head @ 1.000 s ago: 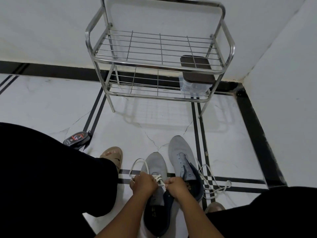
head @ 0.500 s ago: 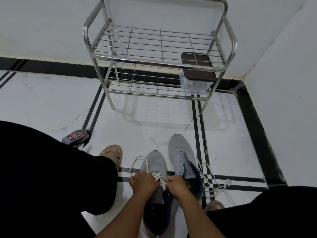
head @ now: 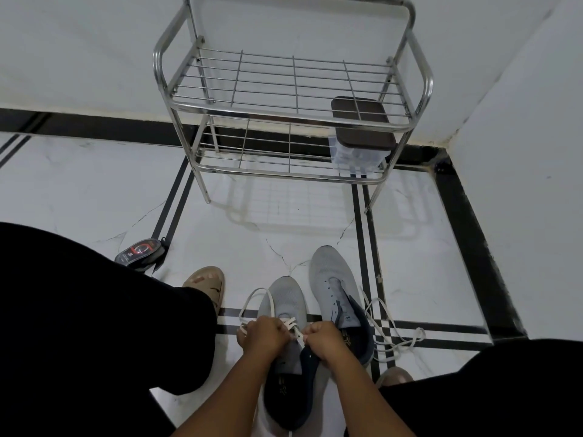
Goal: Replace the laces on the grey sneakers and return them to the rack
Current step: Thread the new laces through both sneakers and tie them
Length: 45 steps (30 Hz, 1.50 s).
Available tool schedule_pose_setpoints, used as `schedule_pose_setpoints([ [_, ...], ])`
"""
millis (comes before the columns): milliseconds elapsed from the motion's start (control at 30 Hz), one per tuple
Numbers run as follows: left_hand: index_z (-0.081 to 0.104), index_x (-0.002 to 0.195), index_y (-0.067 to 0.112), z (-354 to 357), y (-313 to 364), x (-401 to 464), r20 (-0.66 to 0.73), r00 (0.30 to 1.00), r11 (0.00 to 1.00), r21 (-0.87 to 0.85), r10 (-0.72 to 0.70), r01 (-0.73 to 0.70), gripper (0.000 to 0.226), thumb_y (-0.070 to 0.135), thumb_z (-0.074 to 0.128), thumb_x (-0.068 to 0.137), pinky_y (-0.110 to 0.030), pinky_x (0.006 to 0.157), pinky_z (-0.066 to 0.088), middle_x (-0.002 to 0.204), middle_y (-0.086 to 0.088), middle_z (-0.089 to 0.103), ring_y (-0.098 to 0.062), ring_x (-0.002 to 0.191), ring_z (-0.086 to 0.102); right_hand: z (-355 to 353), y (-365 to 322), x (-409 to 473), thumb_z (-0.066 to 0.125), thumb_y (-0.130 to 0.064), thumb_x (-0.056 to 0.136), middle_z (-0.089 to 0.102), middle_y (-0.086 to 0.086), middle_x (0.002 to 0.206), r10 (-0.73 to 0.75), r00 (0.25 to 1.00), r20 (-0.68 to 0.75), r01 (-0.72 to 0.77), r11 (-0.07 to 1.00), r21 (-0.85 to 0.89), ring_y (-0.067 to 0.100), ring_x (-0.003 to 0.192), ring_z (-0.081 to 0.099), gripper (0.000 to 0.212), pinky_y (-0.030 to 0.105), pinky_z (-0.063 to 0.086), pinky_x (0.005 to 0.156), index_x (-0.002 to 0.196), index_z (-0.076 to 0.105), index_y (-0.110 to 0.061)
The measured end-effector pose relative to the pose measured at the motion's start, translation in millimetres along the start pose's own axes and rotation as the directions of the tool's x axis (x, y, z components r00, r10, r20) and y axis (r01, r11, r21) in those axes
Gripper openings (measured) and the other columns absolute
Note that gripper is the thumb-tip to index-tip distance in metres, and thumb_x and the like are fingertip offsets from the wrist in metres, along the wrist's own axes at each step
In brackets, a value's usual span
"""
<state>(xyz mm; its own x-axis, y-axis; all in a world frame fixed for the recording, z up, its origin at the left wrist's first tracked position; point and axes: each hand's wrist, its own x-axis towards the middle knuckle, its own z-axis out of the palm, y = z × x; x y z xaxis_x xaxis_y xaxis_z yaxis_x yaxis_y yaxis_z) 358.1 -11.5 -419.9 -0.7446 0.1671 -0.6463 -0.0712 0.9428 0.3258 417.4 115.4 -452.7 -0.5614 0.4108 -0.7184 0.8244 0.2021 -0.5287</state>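
Lacing is partway: the left hand (head: 263, 337) and right hand (head: 325, 340) pinch the white lace (head: 291, 324) over the near grey sneaker (head: 285, 302) on the floor, while the far sneaker (head: 331, 279) lies unlaced and the steel rack (head: 290, 121) holds neither.

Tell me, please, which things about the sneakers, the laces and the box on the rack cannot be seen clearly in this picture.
- Head view: the left hand and right hand cover the eyelets of the near grey sneaker, so how far its white lace is threaded is hidden.
- The contents of the dark-lidded box on the metal rack are blurred behind its cloudy wall and the rack's wires.
- The print on the small dark package is too small to read.
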Motion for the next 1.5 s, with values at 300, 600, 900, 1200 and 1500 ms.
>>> schedule_pose_setpoints([
  [300, 0.066, 0.067, 0.027, 2, 1, 0, 0.017, 0.999, 0.996, -0.071, -0.044, 0.045, 0.015, 0.034, 0.063, 0.081, -0.037, 0.100, 0.037, 0.097, 0.006, 0.069, -0.018, 0.109, 0.056, -2, -3, -4, 0.058, 0.001, 0.085, 0.066, 0.005, 0.086, 0.026, 0.999, 0.023, -0.027, 0.999, 0.028, 0.019, 0.086, 0.061, 0.017, 0.026, 0.050, 0.080, 0.094, 0.072, 0.001],
  [600, 0.070, 0.074, 0.031, 5, 6, 5, -0.057, 0.997, 0.998, 0.057, 0.045, -0.041, 0.016, 0.042, 0.060, 0.082, -0.039, 0.105, 0.031, 0.097, 0.006, 0.068, -0.019, 0.108, 0.057, -5, -6, -3, 0.057, -0.014, 0.092, 0.058, 0.004, 0.094, 0.123, 0.992, 0.040, -0.126, 0.988, 0.093, 0.016, 0.087, 0.054, 0.029, 0.026, 0.048, 0.081, 0.116, 0.066, 0.000],
  [900, 0.074, 0.094, 0.037, 2, 5, 4, -0.020, 0.994, 0.974, 0.204, 0.108, -0.102, 0.019, 0.039, 0.056, 0.088, -0.046, 0.111, 0.024, 0.111, 0.009, 0.064, -0.019, 0.117, 0.052, -3, -6, -6, 0.059, -0.015, 0.091, 0.065, 0.018, 0.121, 0.128, 0.992, -0.007, -0.126, 0.982, 0.140, 0.007, 0.064, 0.047, 0.030, 0.016, 0.042, 0.063, 0.118, 0.065, -0.001],
  [1200, 0.074, 0.098, 0.033, 5, 7, 4, 0.056, 0.990, 0.966, 0.216, 0.133, -0.142, 0.024, 0.034, 0.054, 0.083, -0.049, 0.111, 0.021, 0.109, 0.007, 0.065, -0.022, 0.118, 0.050, -9, -20, -17, 0.057, -0.007, 0.089, 0.062, 0.017, 0.127, 0.231, 0.971, 0.063, -0.239, 0.922, 0.304, 0.009, 0.072, 0.063, 0.036, 0.015, 0.039, 0.060, 0.124, 0.060, -0.003],
  [1500, 0.064, 0.108, 0.030, 10, 4, -9, -0.085, 0.971, 0.939, 0.285, 0.225, -0.193, 0.025, 0.040, 0.058, 0.086, -0.048, 0.112, 0.023, 0.119, 0.003, 0.054, -0.022, 0.120, 0.046, -6, -23, -30, 0.055, -0.010, 0.091, 0.053, -0.001, 0.071, 0.197, 0.980, 0.034, -0.199, 0.947, 0.252, 0.007, 0.056, 0.049, 0.012, 0.015, 0.044, 0.053, 0.084, 0.064, -0.016],
])
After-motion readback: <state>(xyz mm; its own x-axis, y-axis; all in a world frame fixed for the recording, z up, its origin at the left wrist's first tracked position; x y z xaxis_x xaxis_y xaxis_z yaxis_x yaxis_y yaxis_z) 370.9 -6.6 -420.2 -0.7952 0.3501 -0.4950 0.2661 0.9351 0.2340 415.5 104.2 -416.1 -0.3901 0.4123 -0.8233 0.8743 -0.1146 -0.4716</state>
